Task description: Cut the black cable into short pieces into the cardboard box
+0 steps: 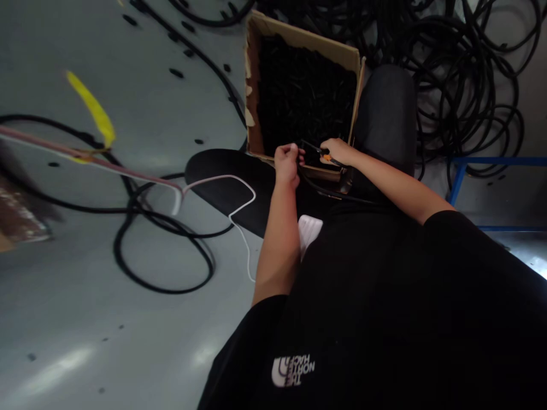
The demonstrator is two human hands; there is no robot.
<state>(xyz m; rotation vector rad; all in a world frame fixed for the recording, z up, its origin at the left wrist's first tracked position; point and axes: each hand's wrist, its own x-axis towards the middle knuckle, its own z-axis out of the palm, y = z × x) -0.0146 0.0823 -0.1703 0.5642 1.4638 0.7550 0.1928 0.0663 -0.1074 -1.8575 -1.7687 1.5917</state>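
Note:
A cardboard box full of small black pieces stands between my knees. Over its near edge, my left hand is closed in a pinch on a black cable, which runs back toward my lap on the right. My right hand wraps round a dark tool with orange on its handles. The tool's jaws point left and reach close to the fingertips of my left hand. Whether they touch the cable is too dark to tell.
Black cable coils lie at the upper right, and a looped black cable at the left. A white cord crosses by my left leg. A blue frame stands at the right. Small black pieces dot the floor.

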